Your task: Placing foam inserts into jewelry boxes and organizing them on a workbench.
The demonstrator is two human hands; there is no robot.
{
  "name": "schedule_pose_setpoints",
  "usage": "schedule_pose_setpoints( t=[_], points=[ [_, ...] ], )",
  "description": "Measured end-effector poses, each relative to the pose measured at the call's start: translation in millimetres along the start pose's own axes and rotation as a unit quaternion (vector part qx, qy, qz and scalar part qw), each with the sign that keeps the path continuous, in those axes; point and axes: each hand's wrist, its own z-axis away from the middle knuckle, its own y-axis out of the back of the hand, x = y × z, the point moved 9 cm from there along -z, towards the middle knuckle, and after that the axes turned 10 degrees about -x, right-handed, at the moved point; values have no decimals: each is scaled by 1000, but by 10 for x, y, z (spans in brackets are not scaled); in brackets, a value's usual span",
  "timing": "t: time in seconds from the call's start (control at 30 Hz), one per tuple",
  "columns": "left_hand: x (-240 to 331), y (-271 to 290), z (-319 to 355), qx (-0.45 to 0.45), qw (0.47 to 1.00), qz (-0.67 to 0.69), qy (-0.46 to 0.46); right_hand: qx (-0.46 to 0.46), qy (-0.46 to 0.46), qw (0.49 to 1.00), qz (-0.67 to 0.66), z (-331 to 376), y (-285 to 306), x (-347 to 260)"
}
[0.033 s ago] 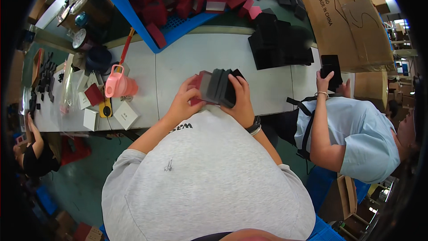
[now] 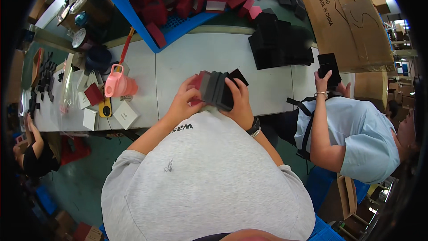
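The bare left hand (image 2: pixel 185 99) pinches a dark red, rectangular, box-like piece (image 2: pixel 199 81) between thumb and fingers, close to the wearer's chest at the near side of the smooth white table (image 2: pixel 196 56). The bare right hand (image 2: pixel 240 107) curls around a black and dark-grey block of flat slabs (image 2: pixel 216 88), gripping it against the right side of the red piece. The step in hand looks like fitting the two together or parting them; I cannot tell which. The next move probably calls for a steady left grip while the right hand guides the slabs squarely
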Motion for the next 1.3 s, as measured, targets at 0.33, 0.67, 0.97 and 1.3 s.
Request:
schedule_pose_setpoints(
  t=[0.33,0.67,0.97,1.3],
  points=[
    [-220,-114,74,16,957,281,67,-37,62,997,-17,146,-290,-151],
    [11,-160,-3,-59,963,246,94,-58,28,981,-181,99,-272,65],
    [-76,-170,-25,-15,898,435,65,124,-15,867,-482,272,208,272],
    [-163,5,-54,64,958,249,125,128,1,721,-681,456,355,287]
  ],
)
